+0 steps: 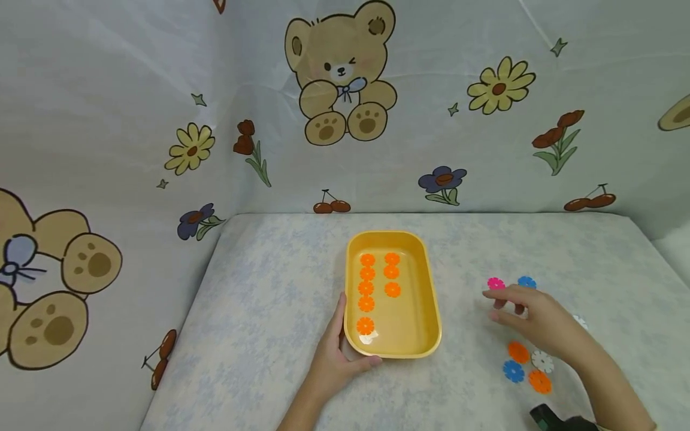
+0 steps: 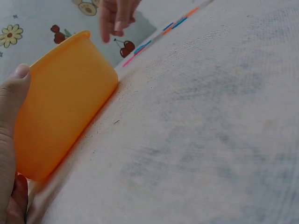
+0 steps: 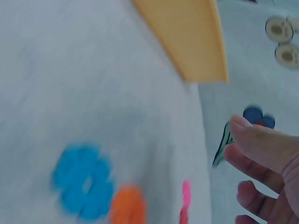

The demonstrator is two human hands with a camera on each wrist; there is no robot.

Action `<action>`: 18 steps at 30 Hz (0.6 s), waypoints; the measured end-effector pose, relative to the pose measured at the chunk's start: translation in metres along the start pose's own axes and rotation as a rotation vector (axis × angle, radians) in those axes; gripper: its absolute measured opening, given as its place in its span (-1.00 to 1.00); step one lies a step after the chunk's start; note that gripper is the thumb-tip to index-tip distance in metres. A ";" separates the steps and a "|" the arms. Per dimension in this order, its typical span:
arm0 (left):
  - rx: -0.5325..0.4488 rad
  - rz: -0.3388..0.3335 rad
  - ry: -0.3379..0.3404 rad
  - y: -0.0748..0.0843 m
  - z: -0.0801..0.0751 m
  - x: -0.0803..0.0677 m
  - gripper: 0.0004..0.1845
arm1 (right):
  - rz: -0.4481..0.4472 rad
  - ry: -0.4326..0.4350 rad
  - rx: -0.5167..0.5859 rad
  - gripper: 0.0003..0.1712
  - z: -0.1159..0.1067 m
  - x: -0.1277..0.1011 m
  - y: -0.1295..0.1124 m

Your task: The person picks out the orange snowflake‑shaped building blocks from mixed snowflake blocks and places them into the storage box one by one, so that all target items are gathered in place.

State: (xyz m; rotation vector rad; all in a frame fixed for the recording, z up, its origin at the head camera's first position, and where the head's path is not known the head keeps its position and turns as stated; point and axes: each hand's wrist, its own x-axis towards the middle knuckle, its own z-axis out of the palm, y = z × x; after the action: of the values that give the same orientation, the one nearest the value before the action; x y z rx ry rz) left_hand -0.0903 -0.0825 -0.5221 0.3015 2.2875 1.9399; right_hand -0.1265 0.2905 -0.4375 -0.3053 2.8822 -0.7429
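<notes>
A yellow plastic tray (image 1: 415,323) lies on the table, with orange flower-shaped pieces (image 1: 366,288) in two columns inside it, several on the left and three on the right. My left hand (image 1: 331,365) grips the tray's near left corner; in the left wrist view its thumb (image 2: 16,88) lies along the side near the rim. Right of the tray, my right hand (image 1: 533,311) hovers over loose flower pieces, fingers loosely bent and nothing between them. Just past its fingertips are a pink piece (image 1: 496,284) and a blue piece (image 1: 527,282).
Nearer the front right lie orange (image 1: 518,352), blue (image 1: 514,372) and white (image 1: 542,361) flower pieces. Another white piece (image 1: 580,321) is partly hidden by the right forearm. A cloth printed with bears and flowers (image 1: 377,167) hangs behind and left of the pale table (image 1: 259,311).
</notes>
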 end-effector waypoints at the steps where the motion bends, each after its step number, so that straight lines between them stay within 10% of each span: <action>1: -0.002 0.001 0.000 0.000 0.000 0.000 0.30 | 0.022 -0.039 0.010 -0.54 0.000 -0.007 0.009; 8: -0.016 0.006 -0.010 -0.002 0.000 0.000 0.30 | 0.093 -0.226 0.062 -0.41 0.009 -0.039 0.057; 18: -0.005 0.002 -0.011 0.000 0.000 0.000 0.31 | 0.111 -0.120 0.034 -0.61 0.024 -0.047 0.066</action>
State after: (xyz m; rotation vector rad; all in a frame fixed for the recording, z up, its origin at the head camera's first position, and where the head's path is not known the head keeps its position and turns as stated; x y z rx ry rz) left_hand -0.0903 -0.0827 -0.5223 0.3129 2.2761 1.9403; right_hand -0.0869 0.3470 -0.4868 -0.1773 2.7449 -0.7271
